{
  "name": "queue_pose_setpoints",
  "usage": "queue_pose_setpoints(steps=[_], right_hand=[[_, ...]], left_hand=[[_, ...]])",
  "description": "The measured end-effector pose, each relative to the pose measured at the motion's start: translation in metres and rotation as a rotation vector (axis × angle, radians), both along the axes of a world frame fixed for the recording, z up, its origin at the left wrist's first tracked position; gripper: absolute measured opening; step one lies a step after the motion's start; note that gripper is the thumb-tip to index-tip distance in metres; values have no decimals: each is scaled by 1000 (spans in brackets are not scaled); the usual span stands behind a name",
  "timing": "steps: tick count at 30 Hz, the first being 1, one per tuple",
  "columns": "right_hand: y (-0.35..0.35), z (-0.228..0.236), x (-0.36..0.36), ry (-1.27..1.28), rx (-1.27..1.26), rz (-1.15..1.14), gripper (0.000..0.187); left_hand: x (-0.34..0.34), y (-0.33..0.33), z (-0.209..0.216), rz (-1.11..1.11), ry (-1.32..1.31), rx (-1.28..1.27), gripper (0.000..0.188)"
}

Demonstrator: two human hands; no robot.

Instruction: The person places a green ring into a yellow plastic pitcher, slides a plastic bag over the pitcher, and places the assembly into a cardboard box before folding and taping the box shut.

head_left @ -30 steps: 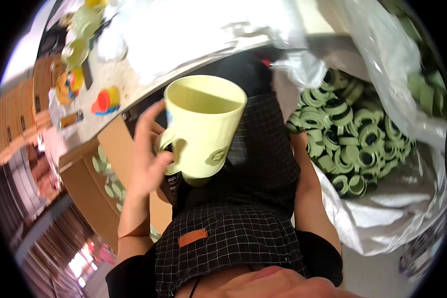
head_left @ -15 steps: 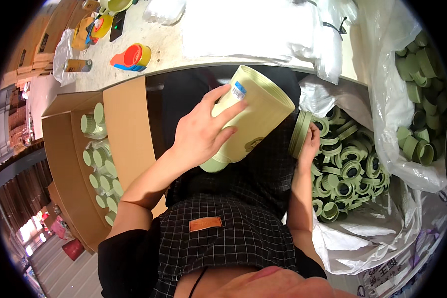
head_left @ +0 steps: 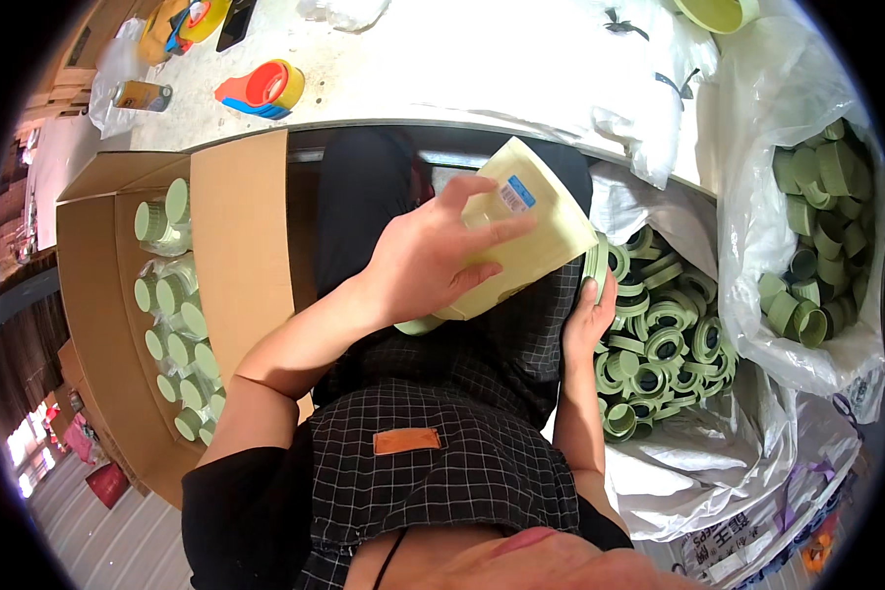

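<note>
Over my lap, my left hand [head_left: 428, 251] grips a pale green plastic container [head_left: 551, 221] from its left side, fingers spread over its wall. The container lies tilted, its wide end toward the right, with a blue-and-white barcode sticker on the wall. A smaller green part [head_left: 420, 324] shows at its lower left end. My right hand [head_left: 588, 315] holds a green ring-shaped lid [head_left: 597, 264] on edge, close against the container's wide end. Whether the two touch is hard to tell.
At right, a white sack [head_left: 703, 492] holds many green ring lids [head_left: 664, 344]; beyond it, a clear bag [head_left: 747, 285] holds green cups. A cardboard box [head_left: 241, 246] with wrapped green pieces stands left. On the table [head_left: 393, 74] are a tape dispenser [head_left: 265, 87], a can and plastic bags.
My left hand has turned the container so its mouth, visible before, faces right toward the lid. The gap between container and lid has narrowed. The whole view has also shifted slightly.
</note>
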State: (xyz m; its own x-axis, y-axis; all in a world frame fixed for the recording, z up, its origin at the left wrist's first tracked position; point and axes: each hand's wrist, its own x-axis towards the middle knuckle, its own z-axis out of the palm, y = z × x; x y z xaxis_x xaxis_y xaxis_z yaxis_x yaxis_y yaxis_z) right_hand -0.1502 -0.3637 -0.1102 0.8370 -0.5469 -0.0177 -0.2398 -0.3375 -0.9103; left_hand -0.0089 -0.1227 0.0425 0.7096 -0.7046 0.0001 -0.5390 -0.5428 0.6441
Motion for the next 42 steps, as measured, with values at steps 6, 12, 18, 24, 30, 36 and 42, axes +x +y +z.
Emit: queue_pose_setpoints(steps=[6, 12, 18, 24, 30, 36, 42], right_hand=[[-64, 14, 26, 48, 625, -158, 41], [-15, 130, 97, -517, -268, 669, 53], [-3, 131, 66, -389, -321, 773, 68], [14, 136, 51, -292, -346, 730, 65], [11, 146, 50, -125, -320, 745, 75], [-60, 139, 98, -169, -21, 510, 87], [-6, 117, 94, 113, 263, 731, 101]], left_hand=[[-31, 22, -30, 289, 169, -308, 61], [-42, 41, -29, 150, 440, -449, 44], [-28, 62, -40, 98, 485, -485, 44], [-39, 63, -41, 128, 439, -459, 41], [-56, 50, -34, 212, 331, -396, 39], [-60, 54, -26, 171, 361, -369, 44], [-41, 41, 4, 55, 22, -387, 50]])
